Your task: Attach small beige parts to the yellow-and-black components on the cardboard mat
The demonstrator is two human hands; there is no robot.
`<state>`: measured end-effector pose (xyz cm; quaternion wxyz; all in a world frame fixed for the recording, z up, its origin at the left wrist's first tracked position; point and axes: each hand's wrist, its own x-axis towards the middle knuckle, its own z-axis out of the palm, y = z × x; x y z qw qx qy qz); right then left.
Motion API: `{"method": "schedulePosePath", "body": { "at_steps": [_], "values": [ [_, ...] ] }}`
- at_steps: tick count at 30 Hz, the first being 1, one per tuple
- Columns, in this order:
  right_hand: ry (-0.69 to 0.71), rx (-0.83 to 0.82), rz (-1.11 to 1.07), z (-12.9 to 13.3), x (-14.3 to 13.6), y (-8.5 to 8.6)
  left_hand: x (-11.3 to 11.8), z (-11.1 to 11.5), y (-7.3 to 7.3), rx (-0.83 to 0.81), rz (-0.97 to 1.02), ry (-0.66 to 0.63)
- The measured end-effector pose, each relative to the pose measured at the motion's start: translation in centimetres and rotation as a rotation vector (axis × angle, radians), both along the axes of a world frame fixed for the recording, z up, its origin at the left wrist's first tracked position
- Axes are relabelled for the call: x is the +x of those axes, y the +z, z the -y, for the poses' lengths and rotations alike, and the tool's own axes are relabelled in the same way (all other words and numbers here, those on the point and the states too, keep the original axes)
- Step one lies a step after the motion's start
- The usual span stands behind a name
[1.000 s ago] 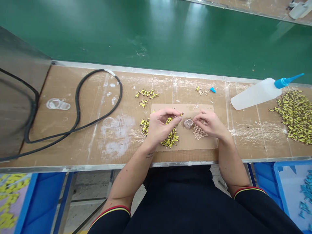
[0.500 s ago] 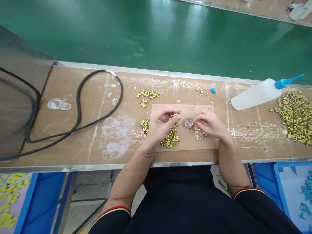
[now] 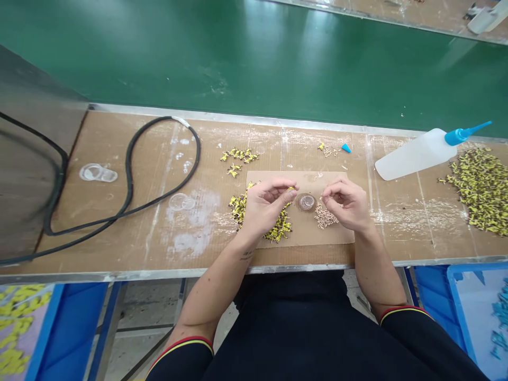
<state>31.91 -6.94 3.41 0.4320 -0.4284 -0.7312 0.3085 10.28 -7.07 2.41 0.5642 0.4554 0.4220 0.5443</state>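
Note:
My left hand [image 3: 266, 205] is closed in a pinch on a small yellow piece [image 3: 291, 189], mostly covered by the fingertips. Below and beside it lies a pile of small yellow and black pieces [image 3: 281, 228]. My right hand [image 3: 346, 203] is also pinched closed; whatever its fingertips hold is too small to name. Under that hand is a heap of tiny pale pink pieces [image 3: 325, 217]. Between both hands stands a small round clear dish [image 3: 307, 201], on a cardboard sheet [image 3: 301, 235].
A white squeeze bottle [image 3: 416, 154] with a blue nozzle lies right, beside a large yellow heap [image 3: 482, 193]. A blue cap [image 3: 346, 148] and a few yellow pieces [image 3: 239, 154] lie farther back. A black cable [image 3: 129, 159] loops at left. Blue bins [image 3: 456, 296] flank the table below.
My right hand has moved away from the dish, slightly to the right, its fingers curled in more. My left hand has shifted slightly right, and a yellow piece now shows at its fingertips.

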Motion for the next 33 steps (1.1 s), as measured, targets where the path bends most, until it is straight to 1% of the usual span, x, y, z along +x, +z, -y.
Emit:
{"method": "schedulePosePath", "body": {
  "at_steps": [5,9,12,18,20,28,33],
  "values": [
    [-0.02,0.07,-0.125,0.4,-1.0,0.0,0.9,0.6,0.1,0.022,0.088,-0.155],
    [0.013,0.099,-0.182,0.7,-1.5,0.0,1.7,1.2,0.2,0.054,0.164,-0.211],
    [0.041,0.085,-0.212,0.9,-1.8,-0.1,2.1,1.5,0.0,0.074,0.177,-0.214],
    [0.072,0.055,-0.241,1.1,-2.1,-0.7,2.2,1.7,-0.5,0.09,0.062,-0.158],
    [0.073,0.05,-0.238,1.1,-2.1,-0.7,2.2,1.7,-0.6,0.099,0.051,-0.144],
    [0.084,0.032,-0.25,1.1,-2.2,-1.0,2.3,1.7,-0.3,0.0,0.147,-0.179],
    [0.077,0.033,-0.238,1.1,-2.3,-1.0,2.5,1.8,-0.5,-0.013,0.167,-0.177]
  ]
}}
